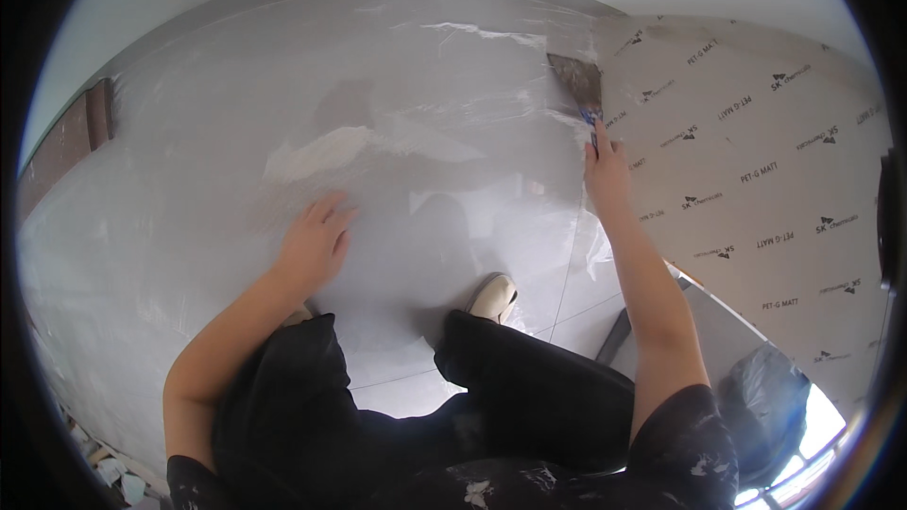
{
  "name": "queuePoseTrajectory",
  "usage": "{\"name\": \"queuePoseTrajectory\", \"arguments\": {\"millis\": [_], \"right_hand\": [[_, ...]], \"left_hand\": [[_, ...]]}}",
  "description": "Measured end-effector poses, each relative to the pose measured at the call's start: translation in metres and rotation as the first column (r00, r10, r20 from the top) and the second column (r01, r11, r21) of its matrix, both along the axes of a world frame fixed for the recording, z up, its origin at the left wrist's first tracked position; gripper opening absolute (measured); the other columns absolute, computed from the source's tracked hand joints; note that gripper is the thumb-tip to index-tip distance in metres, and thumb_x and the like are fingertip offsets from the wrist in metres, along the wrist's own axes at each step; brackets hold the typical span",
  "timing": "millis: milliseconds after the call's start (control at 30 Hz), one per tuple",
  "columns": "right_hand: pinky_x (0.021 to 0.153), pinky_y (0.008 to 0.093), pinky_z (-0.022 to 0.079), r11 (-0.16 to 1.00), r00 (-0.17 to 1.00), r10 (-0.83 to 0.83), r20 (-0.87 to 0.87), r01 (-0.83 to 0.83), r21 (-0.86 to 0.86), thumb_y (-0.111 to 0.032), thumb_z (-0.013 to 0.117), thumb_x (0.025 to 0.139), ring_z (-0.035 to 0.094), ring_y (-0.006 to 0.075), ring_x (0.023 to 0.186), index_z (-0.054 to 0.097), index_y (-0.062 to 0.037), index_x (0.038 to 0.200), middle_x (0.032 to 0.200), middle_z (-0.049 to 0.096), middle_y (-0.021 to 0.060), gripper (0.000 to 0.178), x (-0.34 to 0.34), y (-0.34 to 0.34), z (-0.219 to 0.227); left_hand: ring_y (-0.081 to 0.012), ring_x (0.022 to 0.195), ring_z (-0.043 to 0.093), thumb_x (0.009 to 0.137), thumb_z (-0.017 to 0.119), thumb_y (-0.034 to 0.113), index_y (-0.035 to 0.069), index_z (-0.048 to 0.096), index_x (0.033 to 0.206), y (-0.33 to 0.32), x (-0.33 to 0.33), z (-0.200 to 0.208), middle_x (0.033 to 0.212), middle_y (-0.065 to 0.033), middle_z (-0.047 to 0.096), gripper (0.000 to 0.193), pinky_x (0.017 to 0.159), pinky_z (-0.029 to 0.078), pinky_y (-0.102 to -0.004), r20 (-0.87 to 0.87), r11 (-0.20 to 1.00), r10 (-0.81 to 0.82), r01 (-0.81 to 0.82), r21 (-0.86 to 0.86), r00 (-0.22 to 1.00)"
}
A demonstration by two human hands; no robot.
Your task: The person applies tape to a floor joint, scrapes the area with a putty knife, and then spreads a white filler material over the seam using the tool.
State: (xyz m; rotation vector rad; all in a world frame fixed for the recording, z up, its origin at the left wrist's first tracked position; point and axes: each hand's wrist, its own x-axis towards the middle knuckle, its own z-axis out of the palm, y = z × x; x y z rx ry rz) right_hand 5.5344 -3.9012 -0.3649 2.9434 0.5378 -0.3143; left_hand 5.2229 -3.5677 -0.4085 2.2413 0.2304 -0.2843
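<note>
Head view shows the right hand (605, 170) gripping a scraper (578, 85) at the far right, its blade on the seam where the grey floor (189, 255) meets the printed cardboard sheet (756, 151). The left hand (312, 241) lies flat and released on the floor. White smears (331, 146) remain left of the blade; the person's shoe (493, 297) stands near.

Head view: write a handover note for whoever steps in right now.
Left hand: open, flat against the grey wall panel.
Right hand: gripping a putty knife, blade at the seam beside the film-covered panel.
Done: a white filler patch and streaks near the blade are on the panel.
Left: cannot tell how much of the seam remains.
</note>
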Motion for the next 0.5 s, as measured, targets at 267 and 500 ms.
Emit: {"name": "queuePoseTrajectory", "arguments": {"millis": [267, 500], "right_hand": [[0.071, 0.0433, 0.050, 0.996, 0.996, 0.088, 0.028, -0.089, 0.030, -0.024, 0.054, 0.092, 0.059, 0.0341, 0.084, 0.040, -0.0189, 0.140, 0.101, 0.054, 0.0177, 0.051, -0.003, -0.034, -0.027], [0.071, 0.0441, 0.050, 0.993, 0.992, 0.111, 0.056, -0.114, 0.037, -0.023, 0.055, 0.091, 0.058, 0.0362, 0.085, 0.040, -0.0182, 0.141, 0.102, 0.053, 0.0188, 0.052, 0.004, -0.035, -0.039]], "left_hand": [[-0.0316, 0.096, 0.059, 0.078, 0.060, 0.004, 0.007, 0.062, 0.109, -0.004, 0.009, 0.020, 0.121, -0.0147, 0.055, 0.032, 0.080, 0.050, -0.0409, 0.008, 0.999, 0.037, -0.037, 0.023, 0.999], [-0.0301, 0.095, 0.058, 0.077, 0.061, 0.003, 0.006, 0.062, 0.109, -0.008, 0.008, 0.032, 0.120, -0.0139, 0.055, 0.032, 0.080, 0.050, -0.0394, -0.031, 0.999, 0.041, -0.040, 0.037, 0.999]]}}
